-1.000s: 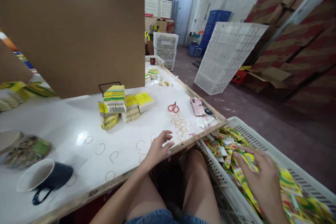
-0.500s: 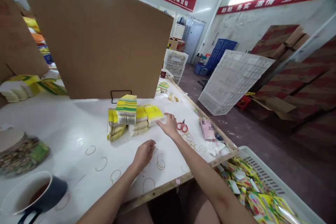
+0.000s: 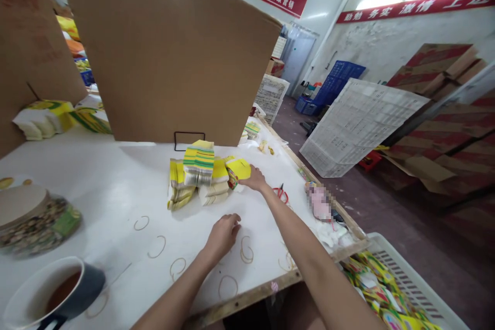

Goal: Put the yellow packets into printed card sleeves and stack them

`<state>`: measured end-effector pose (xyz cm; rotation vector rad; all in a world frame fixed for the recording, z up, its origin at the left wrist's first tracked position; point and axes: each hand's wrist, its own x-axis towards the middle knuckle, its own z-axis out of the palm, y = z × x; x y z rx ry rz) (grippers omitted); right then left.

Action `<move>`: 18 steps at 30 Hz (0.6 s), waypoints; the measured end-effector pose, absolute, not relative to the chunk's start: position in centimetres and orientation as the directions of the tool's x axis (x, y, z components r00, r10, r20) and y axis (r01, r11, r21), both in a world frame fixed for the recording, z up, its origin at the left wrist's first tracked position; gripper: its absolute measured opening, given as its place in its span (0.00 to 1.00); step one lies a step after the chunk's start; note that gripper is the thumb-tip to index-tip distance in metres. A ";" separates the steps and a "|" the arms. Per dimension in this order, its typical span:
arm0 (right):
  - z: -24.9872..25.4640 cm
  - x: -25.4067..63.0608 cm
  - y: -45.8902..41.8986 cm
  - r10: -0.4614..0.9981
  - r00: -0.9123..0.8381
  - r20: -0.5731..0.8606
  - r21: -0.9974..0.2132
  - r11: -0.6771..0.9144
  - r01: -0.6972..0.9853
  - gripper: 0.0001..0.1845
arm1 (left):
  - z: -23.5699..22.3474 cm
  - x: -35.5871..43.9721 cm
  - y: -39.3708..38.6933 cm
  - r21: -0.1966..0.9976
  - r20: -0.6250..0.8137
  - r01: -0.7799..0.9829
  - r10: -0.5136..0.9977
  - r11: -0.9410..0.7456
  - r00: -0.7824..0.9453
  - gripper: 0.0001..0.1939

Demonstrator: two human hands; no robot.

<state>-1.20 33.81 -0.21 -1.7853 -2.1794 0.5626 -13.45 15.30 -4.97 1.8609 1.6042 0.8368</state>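
My right hand (image 3: 254,179) grips the right end of a stack of flat yellow packets (image 3: 240,169), thumb on the near side and fingers at the far edge. The stack's front edge is tilted up, showing some coloured print. Beside it on the left stand more packet stacks (image 3: 215,193), with a yellow-and-green striped bundle (image 3: 199,161) lying on top. My left hand (image 3: 224,233) hovers low over the white table, fingers loosely bent and slightly apart, with nothing visible in them. Loose rubber bands (image 3: 246,250) lie around it. Red-handled scissors (image 3: 281,194) lie right of my right hand, partly covered by the forearm.
A large cardboard panel (image 3: 185,56) stands behind the stacks in a black wire stand (image 3: 189,134). At left are a jar (image 3: 38,221) and a mug of brown drink (image 3: 73,289). A pink blurred item (image 3: 320,203) lies at the right edge, above a crate of packets (image 3: 406,273).
My right hand has closed on the rightmost yellow packet stack and tilted it. The left hand stays low over the table. The whole view has shifted slightly.
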 end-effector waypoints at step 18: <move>-1.1 5.6 14.2 0.833 -0.300 0.465 -0.219 0.436 0.873 0.46 | -3.8 -12.6 16.3 0.994 -0.083 -0.089 0.982 0.068 -0.168 0.25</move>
